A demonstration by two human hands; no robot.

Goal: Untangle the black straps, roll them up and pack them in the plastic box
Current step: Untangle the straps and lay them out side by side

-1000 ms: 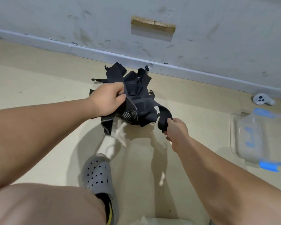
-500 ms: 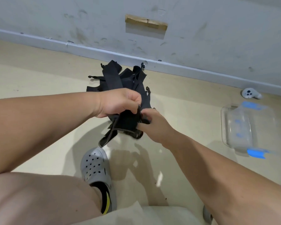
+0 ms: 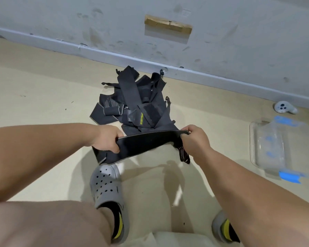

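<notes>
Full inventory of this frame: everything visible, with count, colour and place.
held strap: 1, black, stretched between both hands above the floor
strap pile: 1 heap, black with grey stripes and yellow lettering, on the floor near the wall
plastic box: 1, clear with blue clips, on the floor at right
controller: 1, white, by the baseboard at far right
wooden block: 1, tan, fixed on the wall
clogs: 2, grey, on the person's feet
left hand: 1, gripping the strap's left end
right hand: 1, gripping its right end
</notes>
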